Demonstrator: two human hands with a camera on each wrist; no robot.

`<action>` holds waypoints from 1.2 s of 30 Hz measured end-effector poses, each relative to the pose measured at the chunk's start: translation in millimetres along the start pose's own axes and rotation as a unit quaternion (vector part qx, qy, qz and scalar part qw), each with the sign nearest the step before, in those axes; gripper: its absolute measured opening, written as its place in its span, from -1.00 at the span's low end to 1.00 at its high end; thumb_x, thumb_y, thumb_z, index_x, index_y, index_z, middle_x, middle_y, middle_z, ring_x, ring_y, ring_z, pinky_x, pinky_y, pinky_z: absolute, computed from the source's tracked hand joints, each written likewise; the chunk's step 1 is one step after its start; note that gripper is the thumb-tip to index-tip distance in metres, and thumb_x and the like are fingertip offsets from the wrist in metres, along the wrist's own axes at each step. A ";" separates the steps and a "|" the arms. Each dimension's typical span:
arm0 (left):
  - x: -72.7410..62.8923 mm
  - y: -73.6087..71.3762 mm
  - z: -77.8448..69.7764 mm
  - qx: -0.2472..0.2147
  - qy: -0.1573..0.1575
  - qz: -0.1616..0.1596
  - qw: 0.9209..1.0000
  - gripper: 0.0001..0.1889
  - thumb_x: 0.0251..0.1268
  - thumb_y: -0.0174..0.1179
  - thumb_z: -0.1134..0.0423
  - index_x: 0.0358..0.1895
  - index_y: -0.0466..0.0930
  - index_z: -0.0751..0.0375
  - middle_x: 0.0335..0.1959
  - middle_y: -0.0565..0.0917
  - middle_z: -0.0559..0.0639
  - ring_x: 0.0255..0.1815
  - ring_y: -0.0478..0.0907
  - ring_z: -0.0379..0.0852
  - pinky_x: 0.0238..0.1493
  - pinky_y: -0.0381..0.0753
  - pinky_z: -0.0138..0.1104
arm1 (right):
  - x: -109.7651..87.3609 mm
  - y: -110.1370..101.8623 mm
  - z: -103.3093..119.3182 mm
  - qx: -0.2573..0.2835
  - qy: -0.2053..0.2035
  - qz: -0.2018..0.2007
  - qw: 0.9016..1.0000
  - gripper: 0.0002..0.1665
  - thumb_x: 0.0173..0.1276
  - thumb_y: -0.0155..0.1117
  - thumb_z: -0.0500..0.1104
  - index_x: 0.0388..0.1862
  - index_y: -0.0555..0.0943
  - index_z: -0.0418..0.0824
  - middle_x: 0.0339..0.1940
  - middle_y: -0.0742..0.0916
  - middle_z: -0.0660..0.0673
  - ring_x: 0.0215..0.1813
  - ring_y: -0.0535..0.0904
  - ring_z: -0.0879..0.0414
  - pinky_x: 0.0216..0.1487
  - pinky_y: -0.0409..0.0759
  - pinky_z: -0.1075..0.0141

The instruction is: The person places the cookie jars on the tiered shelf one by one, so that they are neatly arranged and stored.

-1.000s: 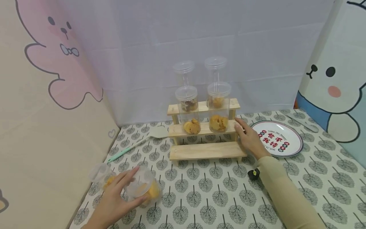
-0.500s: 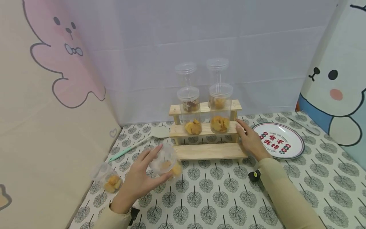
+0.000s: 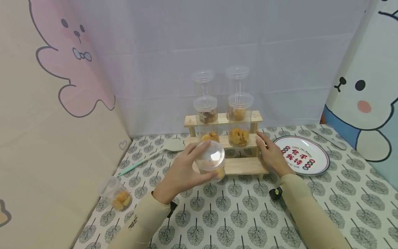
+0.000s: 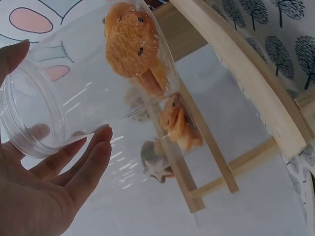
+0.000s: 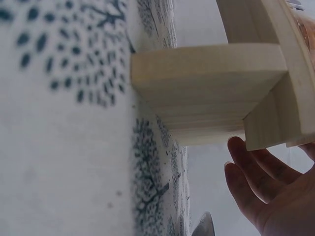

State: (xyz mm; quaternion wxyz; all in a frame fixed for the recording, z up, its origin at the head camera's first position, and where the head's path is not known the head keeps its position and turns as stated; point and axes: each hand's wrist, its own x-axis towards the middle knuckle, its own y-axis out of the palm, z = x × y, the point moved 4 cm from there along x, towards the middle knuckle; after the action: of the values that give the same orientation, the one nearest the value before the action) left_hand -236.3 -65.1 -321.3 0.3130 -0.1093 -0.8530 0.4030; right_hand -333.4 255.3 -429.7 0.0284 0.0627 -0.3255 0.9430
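My left hand [image 3: 183, 169] grips a clear lidded jar [image 3: 214, 156] by its upper part, in front of the left half of a three-tier wooden shelf [image 3: 245, 166]. In the left wrist view, thumb and fingers are spread round the jar's clear lid [image 4: 29, 115], and orange-yellow cookies [image 4: 132, 42] lie at its far end. My right hand [image 3: 273, 156] holds the right end of the shelf at the middle tier. The right wrist view shows its fingers [image 5: 246, 189] bent at the wooden side support [image 5: 275, 113]; the thumb is out of that view.
Two cookie jars [image 3: 239, 121] stand on the middle tier, two more [image 3: 237, 81] on the top tier. Another cookie jar [image 3: 120, 199] stands at the table's left. A green-handled spatula [image 3: 140, 162] lies left of the shelf; a printed plate [image 3: 320, 162] and a spoon [image 3: 329, 139] lie right.
My left hand has carried the jar rightward and up from beside the left jar to the front of the shelf. The right hand has stayed at the shelf's end.
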 end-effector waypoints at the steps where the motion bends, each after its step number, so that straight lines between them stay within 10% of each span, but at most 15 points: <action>1: 4.3 3.0 -2.4 0.003 -0.001 0.001 1.000 -0.03 -0.02 0.50 -0.21 0.52 0.22 -0.32 0.37 0.44 -0.04 0.18 0.54 0.07 0.04 0.67 -0.04 | 0.0 -0.2 -0.3 0.002 0.000 -0.001 1.000 -0.22 0.52 -0.38 0.44 0.64 -0.01 0.27 0.50 0.34 -0.40 0.35 0.38 -0.40 0.32 0.26 -0.41; 14: 47.7 48.5 -23.2 -0.006 -0.028 0.026 0.999 -0.02 0.00 0.42 -0.32 0.55 0.19 -0.28 0.41 0.40 0.05 0.20 0.54 0.10 0.05 0.66 -0.05 | -2.4 -0.7 0.3 0.015 0.008 -0.002 1.000 -0.22 0.50 -0.35 0.45 0.63 0.00 0.30 0.51 0.35 -0.37 0.38 0.36 -0.37 0.33 0.25 -0.41; 36: 71.6 93.3 -22.5 -0.013 -0.077 0.069 0.995 -0.06 0.01 0.44 -0.29 0.52 0.24 -0.28 0.35 0.43 0.07 0.02 0.58 -0.03 -0.09 0.65 -0.26 | -1.9 1.0 -2.2 0.006 -0.012 -0.011 1.000 -0.25 0.51 -0.34 0.44 0.62 0.03 0.33 0.48 0.40 -0.34 0.33 0.43 -0.34 0.26 0.36 -0.38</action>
State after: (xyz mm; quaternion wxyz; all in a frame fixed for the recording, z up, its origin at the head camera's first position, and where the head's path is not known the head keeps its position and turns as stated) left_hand -284.3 41.0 -349.1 0.2161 -0.1403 -0.8703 0.4198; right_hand -331.8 255.9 -432.3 0.0342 0.0780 -0.3191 0.9439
